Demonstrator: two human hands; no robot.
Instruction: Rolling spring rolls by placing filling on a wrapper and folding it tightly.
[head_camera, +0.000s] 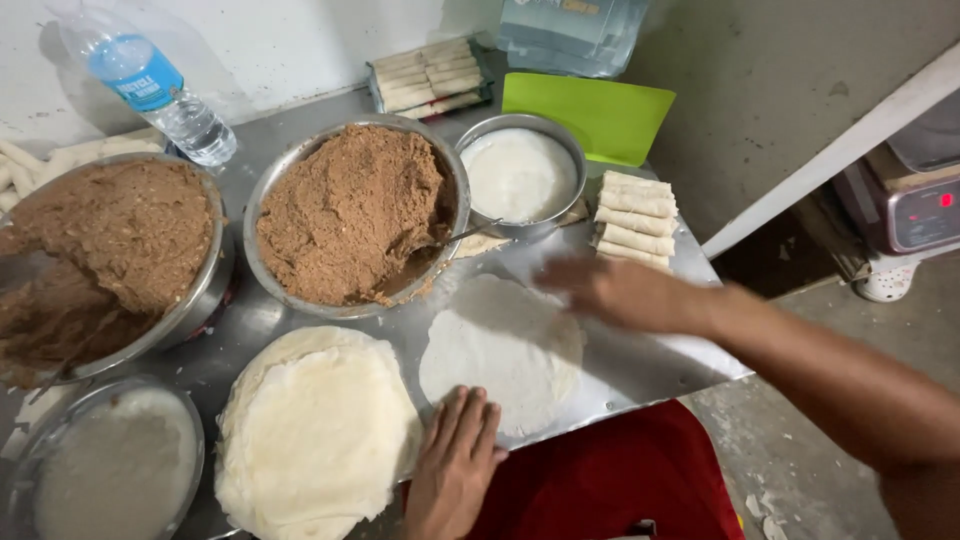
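Note:
A single round white wrapper (500, 345) lies flat on the steel table (640, 370). My left hand (455, 460) rests flat, fingers together, on the wrapper's near edge. My right hand (620, 292), blurred, hovers open over the wrapper's far right edge, holding nothing. A thick stack of wrappers (315, 430) sits to the left. Behind it stands a steel bowl of brown filling (350, 210) with a spoon (455, 238) in it. A smaller bowl of white paste (520, 175) is next to it.
Finished rolls (635, 220) lie in a row at the table's right edge, more rolls (430, 75) at the back by a green board (595, 115). Another bowl of filling (110, 250), a bowl of whitish liquid (115, 460) and a water bottle (150, 85) stand at left.

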